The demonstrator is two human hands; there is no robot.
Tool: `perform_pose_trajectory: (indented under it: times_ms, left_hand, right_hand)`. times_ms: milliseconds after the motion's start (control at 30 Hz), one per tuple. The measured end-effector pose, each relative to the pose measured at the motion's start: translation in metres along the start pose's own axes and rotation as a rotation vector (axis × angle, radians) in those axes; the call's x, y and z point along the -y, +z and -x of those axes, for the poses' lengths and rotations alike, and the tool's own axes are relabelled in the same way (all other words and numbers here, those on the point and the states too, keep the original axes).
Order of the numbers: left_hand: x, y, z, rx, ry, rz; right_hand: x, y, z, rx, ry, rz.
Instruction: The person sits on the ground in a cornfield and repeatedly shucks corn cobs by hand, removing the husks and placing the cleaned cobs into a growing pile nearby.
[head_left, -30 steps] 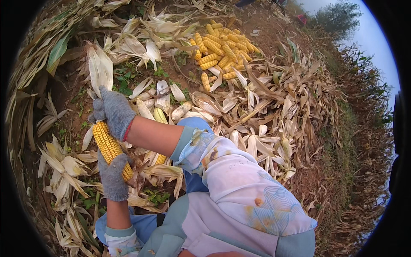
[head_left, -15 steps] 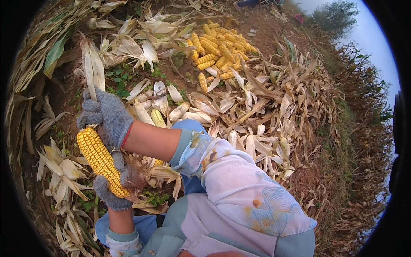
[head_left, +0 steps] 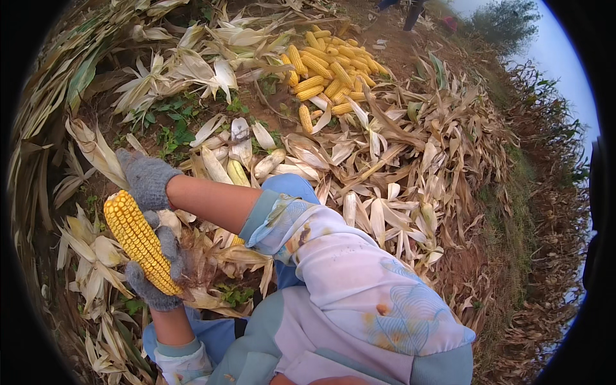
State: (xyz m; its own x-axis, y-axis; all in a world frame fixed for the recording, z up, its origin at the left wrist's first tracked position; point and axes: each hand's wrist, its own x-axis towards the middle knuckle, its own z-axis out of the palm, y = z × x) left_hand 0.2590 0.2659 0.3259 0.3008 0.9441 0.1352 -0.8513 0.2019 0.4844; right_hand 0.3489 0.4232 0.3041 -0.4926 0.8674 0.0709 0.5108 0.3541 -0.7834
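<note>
My left hand, in a grey knit glove, is closed around the lower end of a bare yellow corn cob. The cob slants up and to the left, its kernels exposed. My right hand, also gloved in grey, is just above the cob's upper end. Its fingers are closed on a pale dry corn husk that sticks out up and to the left. Brown corn silk and husk leaves lie right beside the cob's lower end.
A pile of husked yellow cobs lies ahead. Dry husks are heaped to the right, with cut stalks along the left. Another person's legs show at the far top. Standing corn plants border the right side.
My right hand has shifted a little down, and the husk in it has swung from upright toward the left. The cob has moved slightly left. The other person's legs show more.
</note>
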Motion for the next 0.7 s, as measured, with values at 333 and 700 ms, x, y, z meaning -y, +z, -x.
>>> perform_pose_trajectory:
  times_ms: [333,700]
  left_hand:
    - [-0.028,-0.002,-0.004,-0.373,0.21,-0.144]
    - [-0.021,-0.031,-0.005,-0.601,-0.072,-0.39]
  right_hand:
    - [0.022,-0.01,0.022,0.237,0.102,-0.715]
    - [0.032,-0.022,0.042,0.214,0.211,-1.009]
